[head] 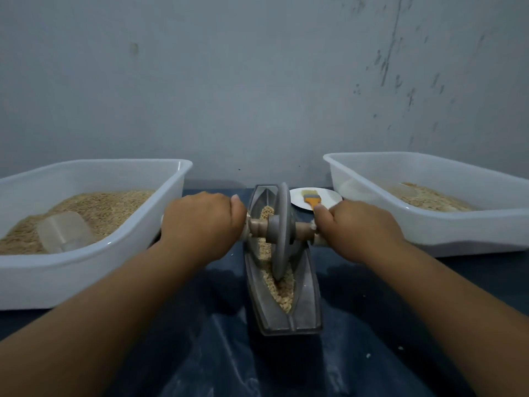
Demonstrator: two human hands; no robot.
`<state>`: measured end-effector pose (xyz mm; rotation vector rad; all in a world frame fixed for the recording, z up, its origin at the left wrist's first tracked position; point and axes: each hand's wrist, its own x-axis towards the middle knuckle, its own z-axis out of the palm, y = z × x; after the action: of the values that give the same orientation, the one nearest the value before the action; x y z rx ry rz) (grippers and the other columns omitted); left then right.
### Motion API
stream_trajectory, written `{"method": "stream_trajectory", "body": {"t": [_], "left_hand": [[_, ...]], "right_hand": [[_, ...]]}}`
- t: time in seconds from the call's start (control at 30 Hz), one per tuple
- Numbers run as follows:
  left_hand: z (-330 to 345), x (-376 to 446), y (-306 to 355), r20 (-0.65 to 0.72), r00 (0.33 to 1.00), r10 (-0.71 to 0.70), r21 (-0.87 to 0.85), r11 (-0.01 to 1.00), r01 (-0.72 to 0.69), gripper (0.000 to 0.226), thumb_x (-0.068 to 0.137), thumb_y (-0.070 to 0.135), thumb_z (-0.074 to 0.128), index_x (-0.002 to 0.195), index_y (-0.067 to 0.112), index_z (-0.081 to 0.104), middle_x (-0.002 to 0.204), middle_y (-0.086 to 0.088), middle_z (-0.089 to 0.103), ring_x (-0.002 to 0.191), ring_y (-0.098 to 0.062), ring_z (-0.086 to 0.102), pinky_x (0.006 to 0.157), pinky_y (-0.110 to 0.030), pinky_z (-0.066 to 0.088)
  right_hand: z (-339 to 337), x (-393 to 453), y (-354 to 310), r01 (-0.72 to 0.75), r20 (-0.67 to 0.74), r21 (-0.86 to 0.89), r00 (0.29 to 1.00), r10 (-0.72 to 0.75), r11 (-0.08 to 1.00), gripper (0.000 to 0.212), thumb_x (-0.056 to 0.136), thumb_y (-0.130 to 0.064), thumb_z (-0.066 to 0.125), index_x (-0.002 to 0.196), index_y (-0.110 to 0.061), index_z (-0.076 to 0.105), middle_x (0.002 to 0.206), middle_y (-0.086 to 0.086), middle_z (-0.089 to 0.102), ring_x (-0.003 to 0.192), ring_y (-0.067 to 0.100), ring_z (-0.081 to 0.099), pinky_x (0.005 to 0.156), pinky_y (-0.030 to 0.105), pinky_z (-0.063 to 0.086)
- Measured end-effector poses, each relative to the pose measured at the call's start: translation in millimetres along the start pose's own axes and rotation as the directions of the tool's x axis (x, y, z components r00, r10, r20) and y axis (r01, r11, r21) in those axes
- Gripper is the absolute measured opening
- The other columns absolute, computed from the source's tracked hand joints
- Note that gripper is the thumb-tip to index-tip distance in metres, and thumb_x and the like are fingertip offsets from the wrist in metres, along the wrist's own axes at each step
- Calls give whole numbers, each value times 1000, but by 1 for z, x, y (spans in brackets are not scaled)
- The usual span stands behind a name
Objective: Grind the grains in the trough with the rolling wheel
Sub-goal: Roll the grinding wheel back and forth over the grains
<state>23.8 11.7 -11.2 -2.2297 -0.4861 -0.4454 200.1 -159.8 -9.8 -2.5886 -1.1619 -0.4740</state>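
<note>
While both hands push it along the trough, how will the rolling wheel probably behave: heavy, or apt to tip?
The rolling wheel looks like thick grey metal, so probably heavy for its size. Its thin rim stands in the trough, so it would likely tip without the left hand and right hand gripping the axle. It should roll easily over the grains.

Head view, forward and down, close

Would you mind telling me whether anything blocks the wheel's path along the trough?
Nothing visible does. The wheel sits in the trough with only grains along the channel; both hands grip the axle outside it.
</note>
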Motion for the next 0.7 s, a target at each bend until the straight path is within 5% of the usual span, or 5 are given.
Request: {"method": "stream_trajectory", "body": {"t": [0.33, 0.47, 0.57, 0.7], "left_hand": [[36, 54, -10, 57, 992, -112, -58, 992, 116, 21, 93, 22, 49, 110, 10, 48, 88, -8, 52, 71, -27, 51, 54, -34, 33], [29, 45, -7, 66, 996, -67, -21, 997, 68, 32, 94, 23, 47, 121, 8, 38, 99, -9, 57, 83, -29, 59, 57, -35, 36], [14, 26, -5, 101, 995, 7, -3, 1000, -7, 46, 94, 27, 47, 121, 7, 16, 106, -8, 55, 90, -28, 59, 59, -36, 37], [2, -4, -6, 7, 997, 72, -22, 997, -72, 54, 82, 26, 59, 110, 7, 18, 88, -8, 56, 67, -25, 49, 53, -34, 37]], "right_hand": [[26, 79, -4, 2, -94, 63, 996, 4, 998, 52, 94, -48, 27, 64, -16, 54, 64, 6, 56, 58, 22, 49, 52, 30, 28], [25, 63, -4, 20, -115, 27, 993, -17, 999, 52, 96, -47, 27, 61, -18, 52, 64, 3, 49, 57, 18, 42, 51, 28, 23], [13, 37, -1, 48, -2, -17, 999, -48, 999, 46, 100, -44, 28, 67, -18, 46, 67, -1, 42, 61, 19, 39, 53, 30, 23], [-2, 10, 7, 103, 75, 62, 991, -108, 993, 33, 103, -37, 30, 75, -20, 37, 68, -5, 42, 68, 20, 49, 56, 31, 38]]}}
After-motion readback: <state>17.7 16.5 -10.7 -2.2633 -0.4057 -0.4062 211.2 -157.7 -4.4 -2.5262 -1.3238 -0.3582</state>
